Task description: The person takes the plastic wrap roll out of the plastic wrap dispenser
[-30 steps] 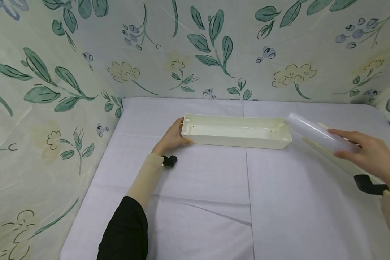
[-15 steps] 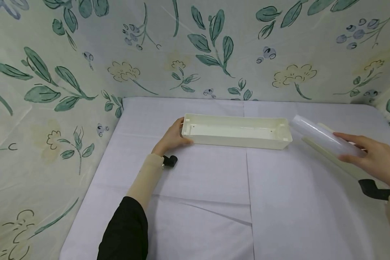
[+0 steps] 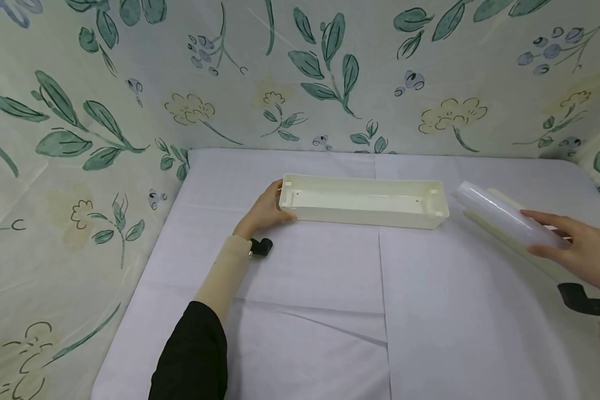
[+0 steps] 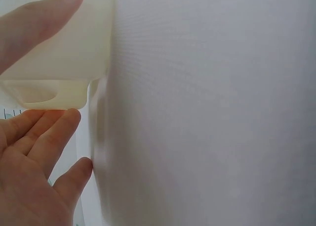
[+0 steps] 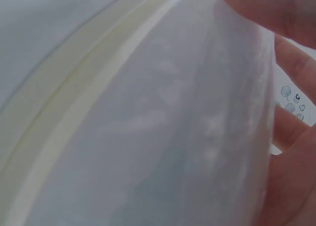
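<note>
My left hand (image 3: 265,211) grips the left end of a long, shallow cream plastic box (image 3: 365,218). In the left wrist view its thumb (image 4: 39,23) lies along one side and the fingers (image 4: 54,137) are at the end face. The box is open-topped, with nothing inside. To the right, my right hand (image 3: 580,247) holds the near end of a roll of clear plastic film (image 3: 500,210), thumb on one side and fingers on the other. The roll slants over a long cream lid-like piece (image 3: 525,251), hiding much of it.
A white cloth (image 3: 320,278) with fold creases covers the table. Cloth with printed leaves and flowers (image 3: 330,72) hangs behind and at the left. Each wrist wears a black camera mount (image 3: 261,247).
My right hand has drawn the roll of film a little to the right and nearer, away from the box's right end. The left hand and box have stayed put.
</note>
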The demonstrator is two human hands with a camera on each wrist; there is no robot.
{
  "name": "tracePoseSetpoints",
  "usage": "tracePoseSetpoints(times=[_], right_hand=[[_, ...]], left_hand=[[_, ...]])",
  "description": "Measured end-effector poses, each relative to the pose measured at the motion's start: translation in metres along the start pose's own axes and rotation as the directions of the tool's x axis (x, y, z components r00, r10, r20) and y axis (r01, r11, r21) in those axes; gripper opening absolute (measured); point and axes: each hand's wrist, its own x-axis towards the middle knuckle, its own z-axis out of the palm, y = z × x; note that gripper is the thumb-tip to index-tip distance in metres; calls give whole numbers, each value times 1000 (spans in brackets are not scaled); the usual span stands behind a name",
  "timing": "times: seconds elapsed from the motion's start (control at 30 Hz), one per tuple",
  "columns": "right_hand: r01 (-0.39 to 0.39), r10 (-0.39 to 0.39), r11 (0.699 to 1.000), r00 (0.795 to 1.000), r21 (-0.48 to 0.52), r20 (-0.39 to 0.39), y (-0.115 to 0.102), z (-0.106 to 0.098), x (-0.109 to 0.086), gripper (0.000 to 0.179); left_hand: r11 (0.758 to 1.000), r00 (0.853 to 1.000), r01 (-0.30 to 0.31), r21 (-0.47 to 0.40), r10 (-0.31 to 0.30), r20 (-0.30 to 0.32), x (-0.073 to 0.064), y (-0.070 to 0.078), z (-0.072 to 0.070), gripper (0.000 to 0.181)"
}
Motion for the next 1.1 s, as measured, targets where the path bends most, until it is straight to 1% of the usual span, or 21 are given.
tracePoseSetpoints(times=[0.2,0.43,0.63,1.1], right_hand=[[-16,16,1000,1000,-7,14,5,2,-2,79],[6,-6,1000,1000,-13,15,12,8,-5,78],[7,-7,1000,1000,-24,19,17,14,-6,79],[1,0,1000,999,-19,43,14,21,-12,80]], left_hand=[[1000,1000,5,7,-5,0,0,0,0,100],[1000,1000,-3,7,3,1,0,0,0,101],[1000,1000,-3,4,3,1,1,-2,0,101],[1000,1000,1,2,-1,2,0,0,0,101]])
